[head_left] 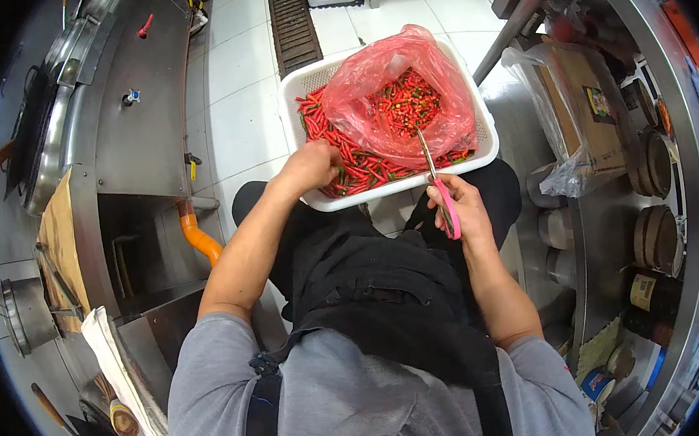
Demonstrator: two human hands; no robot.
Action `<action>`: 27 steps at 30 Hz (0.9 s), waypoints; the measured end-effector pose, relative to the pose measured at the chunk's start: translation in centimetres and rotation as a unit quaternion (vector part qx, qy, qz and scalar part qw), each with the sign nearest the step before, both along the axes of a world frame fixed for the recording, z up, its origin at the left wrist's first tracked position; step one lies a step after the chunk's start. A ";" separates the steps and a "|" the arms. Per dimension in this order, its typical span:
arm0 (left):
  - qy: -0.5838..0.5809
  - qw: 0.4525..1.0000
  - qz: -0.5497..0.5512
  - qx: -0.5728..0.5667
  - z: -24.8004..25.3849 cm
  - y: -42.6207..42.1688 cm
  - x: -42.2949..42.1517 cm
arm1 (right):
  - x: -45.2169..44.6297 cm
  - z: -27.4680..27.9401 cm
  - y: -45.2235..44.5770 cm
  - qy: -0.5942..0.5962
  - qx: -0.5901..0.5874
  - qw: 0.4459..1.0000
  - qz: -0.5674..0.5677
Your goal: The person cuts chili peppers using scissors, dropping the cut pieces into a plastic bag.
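"Chillies?"
"Lying in the basket — my right hand is gripping scissors at its near rim."
"Left hand?"
"Reaching into its left side — I can't tell its grip."

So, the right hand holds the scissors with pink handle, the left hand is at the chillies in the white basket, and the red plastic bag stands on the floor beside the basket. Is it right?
Not quite: the red plastic bag is in the white basket, not on the floor, as the head view shows. The rest is right.
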State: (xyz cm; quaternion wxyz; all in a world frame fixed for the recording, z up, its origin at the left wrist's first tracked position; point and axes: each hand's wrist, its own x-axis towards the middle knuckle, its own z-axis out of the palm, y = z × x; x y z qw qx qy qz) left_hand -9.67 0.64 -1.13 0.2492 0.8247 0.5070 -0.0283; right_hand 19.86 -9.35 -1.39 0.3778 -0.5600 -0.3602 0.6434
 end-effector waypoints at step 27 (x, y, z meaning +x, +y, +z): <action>-0.068 0.993 0.002 0.099 -3.0 -0.9 0.7 | -1.5 0.6 -0.7 -0.009 -0.007 0.999 0.038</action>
